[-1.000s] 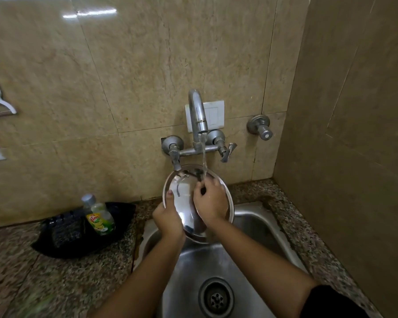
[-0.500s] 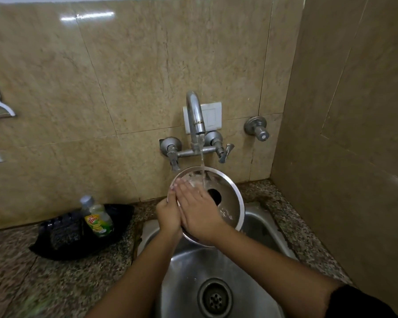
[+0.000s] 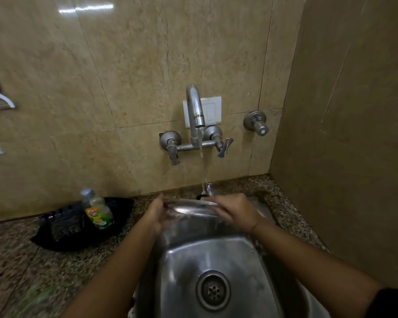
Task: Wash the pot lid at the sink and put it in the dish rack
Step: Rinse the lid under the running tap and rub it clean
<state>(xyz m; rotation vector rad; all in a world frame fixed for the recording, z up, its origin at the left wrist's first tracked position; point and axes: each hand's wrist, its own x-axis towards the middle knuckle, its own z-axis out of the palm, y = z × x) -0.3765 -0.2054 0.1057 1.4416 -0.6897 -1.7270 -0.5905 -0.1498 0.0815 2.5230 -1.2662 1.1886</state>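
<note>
Beige tiled walls meet in a corner behind the steel sink [image 3: 216, 260], where water runs from the tap [image 3: 194, 106]. I hold the pot lid [image 3: 189, 206] nearly flat over the basin, my left hand [image 3: 157, 216] closed on its left edge, my right hand [image 3: 238, 213] on its right, though both are blurred. On the speckled desk [image 3: 21, 260], a green bottle [image 3: 98, 213] stands against a black bag [image 3: 62, 228].

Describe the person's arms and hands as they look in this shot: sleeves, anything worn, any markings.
Both forearms are bare from wrist to near the elbow. The left hand and right hand wear no gloves; no rings, watch or bracelet can be made out, though motion blurs them. A dark, black-looking sleeve edge shows on the right upper arm. No sleeve shows on the left.
</note>
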